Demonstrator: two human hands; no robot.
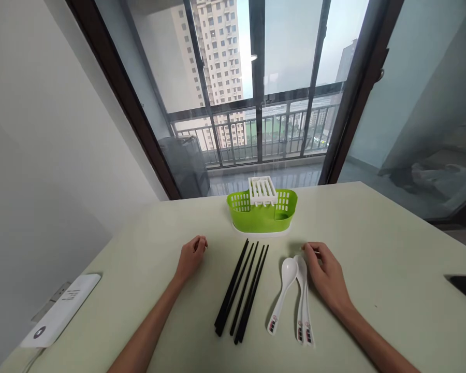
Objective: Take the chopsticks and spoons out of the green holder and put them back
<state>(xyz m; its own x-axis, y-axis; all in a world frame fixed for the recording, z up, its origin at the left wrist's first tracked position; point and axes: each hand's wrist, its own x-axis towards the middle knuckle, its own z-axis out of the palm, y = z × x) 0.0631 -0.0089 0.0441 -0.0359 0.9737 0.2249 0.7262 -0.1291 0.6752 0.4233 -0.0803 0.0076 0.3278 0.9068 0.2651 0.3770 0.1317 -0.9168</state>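
Desk (392,248), pale green top. Take the green cutlery holder (262,213) at the far middle as your landmark; everything else is placed from it.

White spoons (297,295): three of them, on your side of the holder and a little to its right, lying flat with bowls toward the holder and handles toward you. Two overlap closely; the third angles off to the left. Your right hand (326,277) sits just beside the bowls, fingers loosely curled, fingertips near or touching the rightmost spoon. Contact is hard to confirm from here. Nothing lifted.

Black chopsticks (243,290): a small bundle, on your side of the holder and just left of the spoons, fanned slightly at the far ends. Your left hand (191,256) rests left of them, clear of them, curled in a loose fist and empty.

Handling, as a judgement: the spoons look like glossy melamine or ceramic, so light, rigid, slick, and liable to chip if dropped. Being nested, they may slide over each other; pinch one by the handle neck, just behind the bowl, rather than the smooth bowl itself. The chopsticks look thin, stiff, light and apt to roll; gather them near mid-length.

The holder has slotted walls and a white insert (262,190) on top.
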